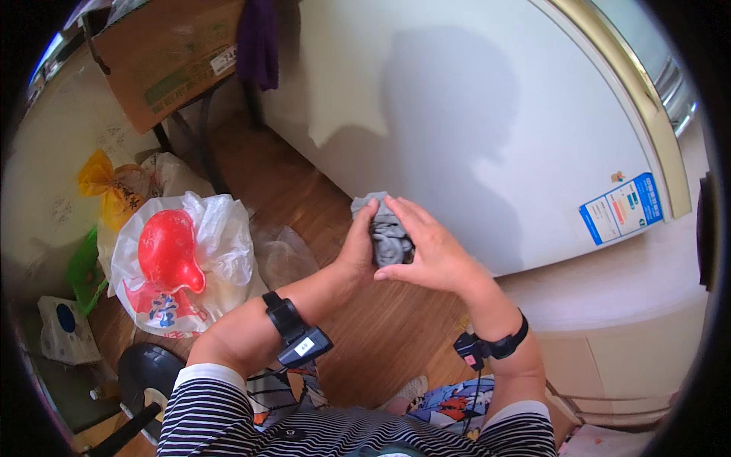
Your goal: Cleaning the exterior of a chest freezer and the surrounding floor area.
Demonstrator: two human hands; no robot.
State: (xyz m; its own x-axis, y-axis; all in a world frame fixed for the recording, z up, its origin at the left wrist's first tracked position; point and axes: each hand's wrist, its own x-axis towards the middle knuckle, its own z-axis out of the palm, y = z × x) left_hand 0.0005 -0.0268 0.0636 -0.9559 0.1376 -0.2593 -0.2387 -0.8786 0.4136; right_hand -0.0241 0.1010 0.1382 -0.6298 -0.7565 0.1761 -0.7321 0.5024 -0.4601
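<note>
A bunched grey cloth (392, 243) is between my two hands, held up in front of me above the wooden floor. My left hand (358, 243) grips it from the left, thumb along the top. From the other side my right hand (437, 251) curves round it, with fingertips at its upper edge and thumb at its lower edge. The folds are crumpled, and my palms hide part of the cloth.
A white refrigerator-like panel (354, 85) bearing a blue label (622, 208) rises ahead. At left, a red plastic ladle (168, 248) lies on a white plastic bag (228, 228). A cardboard box (171, 57) and purple cloth (258, 45) are at upper left; a black stool (149, 365) stands lower left.
</note>
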